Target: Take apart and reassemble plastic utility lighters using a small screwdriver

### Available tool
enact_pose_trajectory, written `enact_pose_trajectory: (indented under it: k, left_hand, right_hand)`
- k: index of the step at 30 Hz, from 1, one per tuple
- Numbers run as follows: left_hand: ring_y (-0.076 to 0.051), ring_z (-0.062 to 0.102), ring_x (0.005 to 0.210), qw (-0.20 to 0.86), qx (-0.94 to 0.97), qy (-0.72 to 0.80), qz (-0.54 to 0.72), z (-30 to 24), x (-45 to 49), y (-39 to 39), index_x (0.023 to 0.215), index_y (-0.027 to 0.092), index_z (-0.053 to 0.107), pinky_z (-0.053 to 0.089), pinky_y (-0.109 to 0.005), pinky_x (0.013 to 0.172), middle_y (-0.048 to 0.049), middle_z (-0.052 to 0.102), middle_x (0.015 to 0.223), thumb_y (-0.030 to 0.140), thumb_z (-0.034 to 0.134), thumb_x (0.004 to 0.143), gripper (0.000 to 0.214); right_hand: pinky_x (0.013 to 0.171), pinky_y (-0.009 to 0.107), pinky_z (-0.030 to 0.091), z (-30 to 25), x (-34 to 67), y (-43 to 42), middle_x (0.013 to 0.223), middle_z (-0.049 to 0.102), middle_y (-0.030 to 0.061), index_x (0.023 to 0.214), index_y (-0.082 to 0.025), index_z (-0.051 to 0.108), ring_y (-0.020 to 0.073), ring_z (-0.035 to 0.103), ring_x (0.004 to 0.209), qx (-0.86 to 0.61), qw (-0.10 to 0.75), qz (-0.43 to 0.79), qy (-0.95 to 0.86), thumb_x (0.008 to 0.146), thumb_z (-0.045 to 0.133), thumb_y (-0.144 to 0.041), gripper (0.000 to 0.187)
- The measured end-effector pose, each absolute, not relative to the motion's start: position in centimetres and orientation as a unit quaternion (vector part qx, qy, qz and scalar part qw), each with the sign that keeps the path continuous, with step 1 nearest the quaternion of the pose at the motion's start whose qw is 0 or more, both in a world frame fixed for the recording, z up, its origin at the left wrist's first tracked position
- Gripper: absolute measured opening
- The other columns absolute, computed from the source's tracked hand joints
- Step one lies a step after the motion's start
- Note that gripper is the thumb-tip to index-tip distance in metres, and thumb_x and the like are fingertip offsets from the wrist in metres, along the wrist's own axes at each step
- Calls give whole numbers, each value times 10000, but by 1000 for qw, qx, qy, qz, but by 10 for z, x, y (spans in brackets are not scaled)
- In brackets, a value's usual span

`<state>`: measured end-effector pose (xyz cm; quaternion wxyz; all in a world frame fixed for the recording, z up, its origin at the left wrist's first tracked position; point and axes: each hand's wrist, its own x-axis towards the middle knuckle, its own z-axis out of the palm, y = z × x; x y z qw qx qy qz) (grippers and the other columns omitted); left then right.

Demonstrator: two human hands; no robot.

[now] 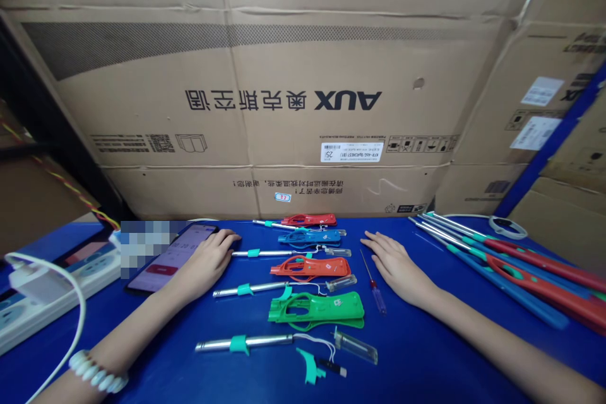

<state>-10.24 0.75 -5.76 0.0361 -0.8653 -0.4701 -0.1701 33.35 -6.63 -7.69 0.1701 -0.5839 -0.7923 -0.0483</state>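
Note:
My left hand [208, 260] lies palm down on the blue table, fingers loosely curled, beside a phone [173, 257] with a lit screen. My right hand [395, 265] rests flat with its fingers stretched out, next to a small screwdriver [374, 284]. Between the hands lie several lighter parts in a column: a red shell [310, 220], a blue shell [310, 237], an orange shell [305, 268] and a green shell [315, 310]. Metal tubes with teal collars [243, 344] lie to their left. Neither hand holds anything.
Assembled long lighters [521, 262] in red, blue and teal lie at the right. A white power strip [52, 287] with a plugged charger sits at the left. Large cardboard boxes [303, 107] wall off the back of the table. A white ring [507, 226] lies far right.

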Motion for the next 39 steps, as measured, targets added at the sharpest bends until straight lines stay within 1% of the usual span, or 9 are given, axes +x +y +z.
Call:
enact_pose_trajectory:
  k: [13, 17, 21, 23, 26, 29, 31, 35, 39]
  left_hand:
    - [-272, 544, 1069, 45, -866, -467, -170, -55, -100, 6, 1142, 173, 529, 453, -417, 909, -115, 550, 1168, 298, 270, 938, 352]
    - [-256, 560, 1052, 52, -867, -463, -175, -50, -98, 2, 1127, 169, 538, 456, -402, 916, -108, 563, 1156, 231, 302, 904, 330]
    - [-291, 526, 1084, 73, -862, -463, -191, -41, -92, -5, 1128, 151, 522, 430, -454, 934, -131, 545, 1169, 168, 336, 853, 332]
    - [-306, 498, 1105, 82, -864, -454, -199, -33, -84, -13, 1133, 146, 512, 413, -473, 931, -141, 528, 1193, 188, 333, 889, 306]
    - [-261, 494, 1106, 81, -885, -413, -198, -21, -64, -32, 1145, 186, 507, 407, -423, 931, -97, 532, 1198, 202, 325, 945, 271]
    - [-240, 507, 1049, 72, -919, -331, -202, -12, -43, -57, 1129, 177, 522, 410, -404, 899, -95, 553, 1138, 155, 324, 962, 260]
    - [-232, 509, 1027, 67, -939, -273, -200, -11, -30, -74, 1128, 163, 533, 416, -384, 871, -99, 565, 1105, 99, 320, 946, 287]
    - [-220, 541, 967, 74, -964, -164, -197, -11, -14, -99, 1126, 141, 569, 423, -386, 879, -98, 605, 1051, 49, 325, 927, 328]
    - [-217, 564, 992, 89, -969, -116, -198, -10, -4, -115, 1137, 136, 590, 435, -369, 900, -101, 630, 1097, 83, 330, 963, 318]
  right_hand:
    - [1067, 535, 342, -77, 334, -66, 1437, 456, 118, 1319, -183, 515, 299, 391, 1334, -584, 170, -50, -792, 952, 303, -241, 428]
    - [1062, 536, 343, -79, 334, -66, 1431, 464, 117, 1311, -191, 524, 304, 395, 1331, -585, 176, -52, -790, 949, 311, -248, 424]
    - [1043, 560, 343, -79, 333, -67, 1409, 487, 129, 1292, -185, 538, 321, 414, 1313, -580, 191, -53, -790, 941, 316, -235, 418]
    - [1026, 585, 337, -77, 332, -68, 1380, 511, 143, 1271, -185, 549, 330, 433, 1293, -575, 205, -57, -790, 933, 319, -218, 410]
    - [1012, 611, 308, -70, 329, -71, 1325, 546, 161, 1238, -188, 552, 332, 469, 1247, -564, 237, -64, -788, 920, 347, -204, 379]
    - [1018, 557, 302, -59, 321, -80, 1260, 576, 140, 1193, -203, 544, 281, 509, 1190, -538, 275, -68, -794, 937, 324, -170, 338]
    - [978, 480, 352, -51, 312, -90, 1153, 616, 112, 1135, -218, 546, 239, 542, 1123, -513, 296, -62, -803, 961, 299, -165, 307]
    - [905, 464, 352, -39, 290, -114, 1024, 601, 90, 1086, -211, 526, 245, 542, 987, -399, 305, 10, -865, 927, 478, -270, 176]
    - [887, 483, 327, -36, 277, -127, 1037, 543, 96, 1123, -183, 517, 257, 498, 956, -371, 264, 34, -890, 829, 616, -343, 349]
